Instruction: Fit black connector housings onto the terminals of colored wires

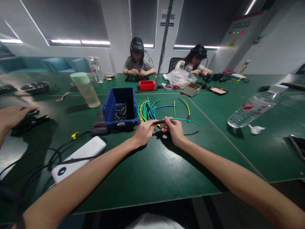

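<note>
A small black connector point(159, 122) on a green wire point(188, 120) is pinched between the left hand point(143, 133) and right hand point(174, 129), just right of the blue bin point(109, 105) on the bench point(152, 165). Nearby loose wires point(145, 112) could probably be snagged if it were pulled.

Blue wall sign point(167, 17), bottle label point(252, 108): print too small, unreadable.

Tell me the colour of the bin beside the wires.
Blue bin, clearest in the head view.
</note>
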A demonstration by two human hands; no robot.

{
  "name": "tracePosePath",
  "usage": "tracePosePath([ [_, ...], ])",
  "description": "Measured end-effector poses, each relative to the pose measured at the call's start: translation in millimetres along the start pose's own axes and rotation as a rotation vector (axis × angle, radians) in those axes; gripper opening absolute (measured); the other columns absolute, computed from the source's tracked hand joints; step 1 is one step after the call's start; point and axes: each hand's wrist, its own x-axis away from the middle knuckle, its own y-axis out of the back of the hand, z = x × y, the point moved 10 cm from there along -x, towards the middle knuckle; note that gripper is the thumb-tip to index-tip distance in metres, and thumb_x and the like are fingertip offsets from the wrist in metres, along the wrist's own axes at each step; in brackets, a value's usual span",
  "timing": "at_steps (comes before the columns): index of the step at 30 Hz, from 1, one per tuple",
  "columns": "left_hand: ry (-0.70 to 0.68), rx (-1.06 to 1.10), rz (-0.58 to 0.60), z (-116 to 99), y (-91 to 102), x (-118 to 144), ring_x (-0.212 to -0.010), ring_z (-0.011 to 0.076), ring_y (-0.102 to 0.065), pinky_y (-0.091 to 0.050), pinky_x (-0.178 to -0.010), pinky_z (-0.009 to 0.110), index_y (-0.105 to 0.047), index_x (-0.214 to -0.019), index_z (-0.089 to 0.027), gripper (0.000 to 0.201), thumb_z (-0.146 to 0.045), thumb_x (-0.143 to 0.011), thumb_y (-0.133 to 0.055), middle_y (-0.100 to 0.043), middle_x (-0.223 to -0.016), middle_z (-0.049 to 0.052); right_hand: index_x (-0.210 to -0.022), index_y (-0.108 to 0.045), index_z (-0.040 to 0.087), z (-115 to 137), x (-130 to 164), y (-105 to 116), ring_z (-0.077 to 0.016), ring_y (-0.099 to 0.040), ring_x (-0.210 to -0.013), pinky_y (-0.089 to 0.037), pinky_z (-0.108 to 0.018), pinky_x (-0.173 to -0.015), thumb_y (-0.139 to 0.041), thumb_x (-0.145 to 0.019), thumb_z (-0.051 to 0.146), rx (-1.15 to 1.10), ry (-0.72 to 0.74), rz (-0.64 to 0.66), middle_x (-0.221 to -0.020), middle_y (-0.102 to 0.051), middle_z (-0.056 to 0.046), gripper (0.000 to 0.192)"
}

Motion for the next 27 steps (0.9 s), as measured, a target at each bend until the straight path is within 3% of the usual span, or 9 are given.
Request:
tracePosePath([
  [9, -0.019, -0.033, 0.006, 0, -1.2, -1, -0.067, 0.0125, -0.063, -0.051, -0.069, 0.026, -0.057, -0.115, -0.013, 0.036, -0.008, -0.085, -0.039, -0.067, -0.084, 0.005, -0.076, -0.057, 0.018, 1, -1, -1, -0.0105, -0.054, -0.043, -0.041, -0.022, -0.042, -0.062, -0.073, 0.056, 0.056, 0.039, 0.018, -0.056, -0.058, 0.003, 0.038],
  [18, -0.042, -0.098, 0.037, -7, -1.5, 1, -0.076, 0.0145, -0.065, -0.051, -0.073, 0.027, -0.057, -0.114, -0.014, 0.033, -0.011, -0.087, -0.038, -0.068, -0.093, 0.006, -0.087, -0.050, 0.021, 5, 2, -14, -0.0130, -0.059, -0.047, -0.043, -0.023, -0.045, -0.064, -0.075, 0.050, 0.202, 0.077, 0.132, -0.061, -0.062, 0.002, 0.034],
  [27, -0.072, -0.242, 0.081, -15, -5.6, 4, -0.084, 0.0167, -0.065, -0.050, -0.075, 0.028, -0.055, -0.115, -0.017, 0.032, -0.015, -0.087, -0.041, -0.068, -0.097, 0.005, -0.088, -0.046, 0.023, 16, 0, -12, -0.0129, -0.052, -0.038, -0.041, -0.024, -0.041, -0.059, -0.077, 0.041, 0.321, 0.137, 0.127, -0.049, -0.054, 0.007, 0.025],
])
